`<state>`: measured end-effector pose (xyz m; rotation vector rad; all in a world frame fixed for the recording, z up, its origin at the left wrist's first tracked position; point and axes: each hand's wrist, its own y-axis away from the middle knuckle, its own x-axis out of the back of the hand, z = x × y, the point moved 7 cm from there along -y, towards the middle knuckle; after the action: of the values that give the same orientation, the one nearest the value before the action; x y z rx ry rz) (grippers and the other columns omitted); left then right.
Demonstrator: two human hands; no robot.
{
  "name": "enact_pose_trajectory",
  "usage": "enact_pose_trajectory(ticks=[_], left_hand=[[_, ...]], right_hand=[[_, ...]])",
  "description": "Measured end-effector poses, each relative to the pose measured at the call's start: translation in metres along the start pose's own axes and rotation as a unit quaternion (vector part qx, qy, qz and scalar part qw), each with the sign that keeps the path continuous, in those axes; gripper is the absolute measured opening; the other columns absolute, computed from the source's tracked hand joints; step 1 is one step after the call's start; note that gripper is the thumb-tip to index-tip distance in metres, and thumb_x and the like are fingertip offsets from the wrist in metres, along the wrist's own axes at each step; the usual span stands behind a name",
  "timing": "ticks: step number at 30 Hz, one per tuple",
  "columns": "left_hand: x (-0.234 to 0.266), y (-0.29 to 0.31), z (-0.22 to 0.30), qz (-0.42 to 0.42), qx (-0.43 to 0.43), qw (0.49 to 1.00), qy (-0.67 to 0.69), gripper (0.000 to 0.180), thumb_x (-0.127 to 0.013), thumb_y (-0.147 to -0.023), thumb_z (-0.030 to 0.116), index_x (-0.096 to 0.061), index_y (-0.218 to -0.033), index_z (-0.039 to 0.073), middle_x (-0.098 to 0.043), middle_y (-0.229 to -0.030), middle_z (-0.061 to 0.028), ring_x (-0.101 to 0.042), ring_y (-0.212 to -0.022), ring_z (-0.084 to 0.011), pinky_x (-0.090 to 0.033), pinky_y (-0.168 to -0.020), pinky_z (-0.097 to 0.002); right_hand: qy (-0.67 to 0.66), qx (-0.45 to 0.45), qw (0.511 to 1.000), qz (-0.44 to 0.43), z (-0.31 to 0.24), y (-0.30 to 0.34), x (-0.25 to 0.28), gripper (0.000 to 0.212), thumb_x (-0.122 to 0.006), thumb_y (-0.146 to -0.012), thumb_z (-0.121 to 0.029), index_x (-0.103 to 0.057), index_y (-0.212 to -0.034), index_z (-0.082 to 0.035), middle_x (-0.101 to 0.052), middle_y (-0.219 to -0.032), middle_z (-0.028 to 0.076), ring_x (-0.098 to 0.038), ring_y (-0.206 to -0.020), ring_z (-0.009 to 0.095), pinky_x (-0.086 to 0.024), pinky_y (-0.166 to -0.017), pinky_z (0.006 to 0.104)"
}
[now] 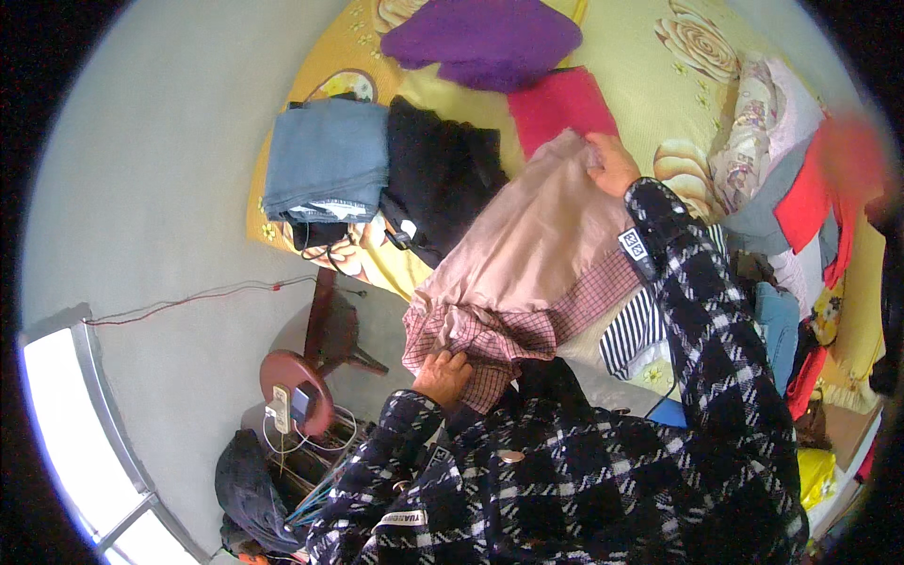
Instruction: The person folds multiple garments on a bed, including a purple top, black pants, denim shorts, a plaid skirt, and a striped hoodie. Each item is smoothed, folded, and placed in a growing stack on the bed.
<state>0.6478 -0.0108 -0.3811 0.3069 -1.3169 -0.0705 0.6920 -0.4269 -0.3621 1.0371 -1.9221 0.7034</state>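
Cloth [518, 226]: while it overhangs the near edge of the bed [626, 42], plain pink and crumpled check show
Right hand [614, 166]: grasps far end
Left hand [442, 379]: grips checked folds

A bed [640, 47] carries the clothes, its yellow cover printed with large brown roses and small flowers. At the far edge lies a bunched purple cloth [480, 38], with a folded crimson cloth [565, 105] just nearer. On the left, a neat stack of blue denim [325, 155] sits beside black clothing [438, 160]. A black-and-white striped cloth [633, 337] lies near the front; along the right spreads a loose heap of clothes [767, 212], grey, red and pale patterned.
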Motion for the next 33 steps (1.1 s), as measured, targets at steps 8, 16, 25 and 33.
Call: enact_pose_trajectory(ticks=[8, 16, 25, 33], left_hand=[[-0.008, -0.004, -0.011, -0.056, 0.015, 0.998, 0.014, 0.012, -0.052, -0.069, 0.017, -0.056, -0.080, 0.013, -0.050, -0.089, -0.0028, -0.049, -0.086, -0.0200, -0.040, -0.070, -0.0337], [-0.013, -0.004, -0.015, -0.110, 0.003, 0.993, 0.039, 0.027, -0.061, -0.061, 0.014, -0.056, -0.088, 0.014, -0.049, -0.093, -0.0041, -0.049, -0.091, -0.0221, -0.041, -0.075, -0.0351], [-0.013, -0.007, -0.015, -0.157, 0.021, 0.987, 0.028, 0.023, -0.059, -0.064, 0.014, -0.056, -0.087, 0.011, -0.049, -0.094, -0.0048, -0.047, -0.094, -0.0233, -0.040, -0.078, -0.0358], [-0.015, -0.007, -0.015, -0.162, 0.025, 0.987, 0.002, 0.018, -0.055, -0.068, 0.014, -0.057, -0.086, 0.011, -0.049, -0.095, -0.0045, -0.048, -0.095, -0.0232, -0.040, -0.079, -0.0357]], right_hand=[[-0.006, 0.114, 0.991, 0.063, -0.023, 0.048, 0.036, 0.048, -0.063, -0.061, -0.003, -0.050, -0.107, -0.006, -0.052, -0.101, 0.013, -0.054, -0.091, 0.029, -0.045, -0.078, 0.0323], [0.000, 0.093, 0.995, 0.033, -0.021, 0.109, 0.009, 0.035, -0.059, -0.065, -0.003, -0.052, -0.099, -0.005, -0.051, -0.108, 0.012, -0.051, -0.097, 0.032, -0.044, -0.080, 0.0369], [-0.081, 0.035, 0.989, 0.116, -0.024, 0.136, -0.009, 0.025, -0.066, -0.064, -0.002, -0.056, -0.087, -0.004, -0.048, -0.108, 0.014, -0.052, -0.093, 0.032, -0.045, -0.077, 0.0362], [-0.354, -0.219, 0.894, 0.167, 0.020, 0.158, -0.054, 0.061, -0.071, -0.061, -0.001, -0.039, -0.113, -0.003, -0.046, -0.112, 0.015, -0.054, -0.090, 0.023, -0.049, -0.073, 0.0311]])
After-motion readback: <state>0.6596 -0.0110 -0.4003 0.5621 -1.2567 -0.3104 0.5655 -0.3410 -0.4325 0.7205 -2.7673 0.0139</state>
